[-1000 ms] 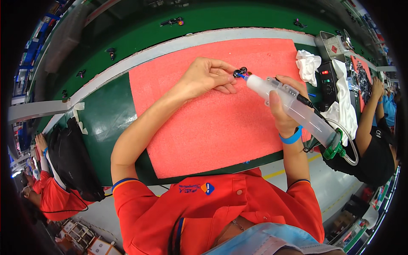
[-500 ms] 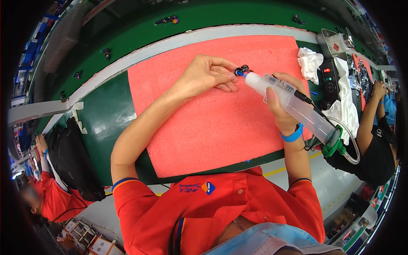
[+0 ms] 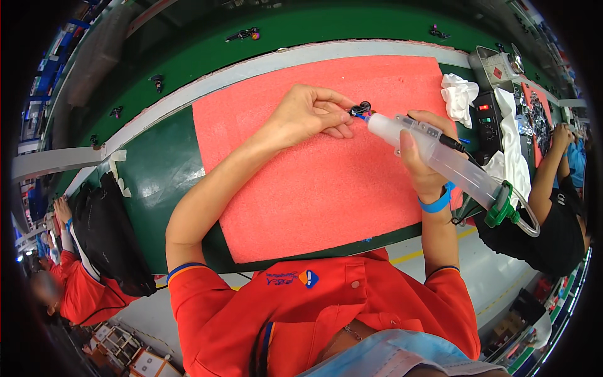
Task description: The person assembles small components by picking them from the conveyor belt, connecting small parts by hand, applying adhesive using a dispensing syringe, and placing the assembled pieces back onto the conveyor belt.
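1. One small black part (image 3: 362, 108) is pinched between the thumb and fingers of the left hand (image 3: 303, 116), over the far half of a pink foam mat (image 3: 308, 201); its details are too small to tell.
2. The right hand (image 3: 422, 160) is closed around a translucent dispensing syringe (image 3: 463, 175), with a blue wristband (image 3: 435, 202) at the wrist.
3. The syringe slants toward the left hand, its blue nozzle (image 3: 358, 115) at the part; I cannot tell whether they touch.
4. A green cap (image 3: 500, 205) covers the syringe's rear end, and a clear hose (image 3: 535, 221) curves away from it.
5. Crumpled white cloth (image 3: 458, 97) lies right of the mat, beside a black control box (image 3: 487, 142) with a lit red switch.
6. Dark parts (image 3: 242, 34) lie spaced along a green conveyor belt (image 3: 352, 26) beyond the mat.
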Available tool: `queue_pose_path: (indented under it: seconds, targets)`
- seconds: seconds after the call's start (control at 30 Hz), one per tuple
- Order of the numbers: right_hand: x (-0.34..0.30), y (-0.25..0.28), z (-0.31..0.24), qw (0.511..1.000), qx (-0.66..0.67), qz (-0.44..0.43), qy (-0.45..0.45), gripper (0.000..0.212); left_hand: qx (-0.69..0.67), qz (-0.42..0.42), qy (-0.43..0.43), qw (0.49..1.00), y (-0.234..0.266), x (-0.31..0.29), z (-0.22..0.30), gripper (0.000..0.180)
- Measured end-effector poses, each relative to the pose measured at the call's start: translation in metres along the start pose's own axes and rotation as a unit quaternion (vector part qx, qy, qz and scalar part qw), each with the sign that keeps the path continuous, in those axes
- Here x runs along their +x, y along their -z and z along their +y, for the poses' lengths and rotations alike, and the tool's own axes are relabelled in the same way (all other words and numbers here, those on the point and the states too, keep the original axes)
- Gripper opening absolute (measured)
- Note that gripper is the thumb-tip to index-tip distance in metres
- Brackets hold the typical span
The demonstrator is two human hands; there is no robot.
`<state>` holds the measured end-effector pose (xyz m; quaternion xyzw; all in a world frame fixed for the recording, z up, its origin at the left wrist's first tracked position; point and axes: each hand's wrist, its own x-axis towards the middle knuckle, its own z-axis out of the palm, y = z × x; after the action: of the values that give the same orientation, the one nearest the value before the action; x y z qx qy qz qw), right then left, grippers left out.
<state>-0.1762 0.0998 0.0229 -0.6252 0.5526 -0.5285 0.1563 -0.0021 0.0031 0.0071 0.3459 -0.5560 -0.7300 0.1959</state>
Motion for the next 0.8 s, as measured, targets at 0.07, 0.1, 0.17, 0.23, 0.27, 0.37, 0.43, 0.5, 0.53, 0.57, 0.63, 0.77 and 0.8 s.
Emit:
queue_pose_path:
  seconds: [0.07, 0.1, 0.17, 0.23, 0.27, 0.37, 0.43, 0.5, 0.53, 0.57, 0.63, 0.77, 0.8]
  targets:
    - [0.0, 0.001, 0.001, 1.0, -0.012, 0.005, 0.013, 0.029, 0.004, -0.001, -0.003, 1.0, 0.0, 0.0, 0.001, 0.021]
    - [0.0, 0.001, 0.002, 1.0, -0.018, 0.007, 0.019, 0.029, 0.005, -0.002, -0.002, 1.0, 0.0, 0.0, 0.001, 0.021]
    - [0.001, 0.0, 0.003, 0.999, -0.019, 0.01, 0.026, 0.029, 0.006, -0.005, -0.001, 1.0, 0.0, 0.001, 0.0, 0.021]
    - [0.002, 0.0, 0.004, 0.999, -0.02, 0.014, 0.037, 0.029, 0.001, -0.004, -0.001, 1.0, 0.001, 0.001, -0.001, 0.022]
    - [0.003, 0.0, 0.004, 0.999, -0.019, 0.014, 0.041, 0.029, -0.005, -0.004, 0.0, 1.0, 0.002, 0.001, -0.001, 0.022]
    - [0.001, 0.005, 0.003, 0.998, -0.001, 0.003, 0.065, 0.038, -0.017, 0.0, 0.006, 1.0, 0.003, 0.001, -0.005, 0.022]
    - [-0.003, 0.009, 0.003, 0.997, 0.014, 0.024, 0.078, 0.043, -0.032, 0.002, 0.022, 0.999, 0.002, 0.0, -0.004, 0.023]
    - [-0.007, 0.011, 0.007, 0.992, 0.039, 0.069, 0.095, 0.051, -0.048, -0.013, 0.027, 0.998, 0.006, -0.001, -0.002, 0.023]
    - [-0.004, 0.01, 0.011, 0.986, -0.005, 0.107, 0.13, 0.057, -0.062, -0.03, 0.034, 0.997, 0.008, -0.001, 0.001, 0.023]
    - [-0.002, 0.01, 0.012, 0.986, -0.006, 0.108, 0.13, 0.057, -0.077, -0.05, 0.042, 0.995, 0.01, -0.001, 0.003, 0.023]
    - [0.0, 0.011, 0.014, 0.983, 0.006, 0.139, 0.121, 0.056, -0.039, -0.059, 0.008, 0.997, 0.011, 0.0, 0.005, 0.022]
    - [-0.003, 0.011, 0.011, 0.988, 0.024, 0.13, 0.085, 0.051, 0.027, -0.053, -0.045, 0.997, 0.011, 0.003, 0.003, 0.02]
    - [-0.003, 0.011, 0.004, 0.993, 0.027, 0.1, 0.064, 0.049, 0.017, -0.03, -0.031, 0.999, 0.01, 0.003, 0.002, 0.019]
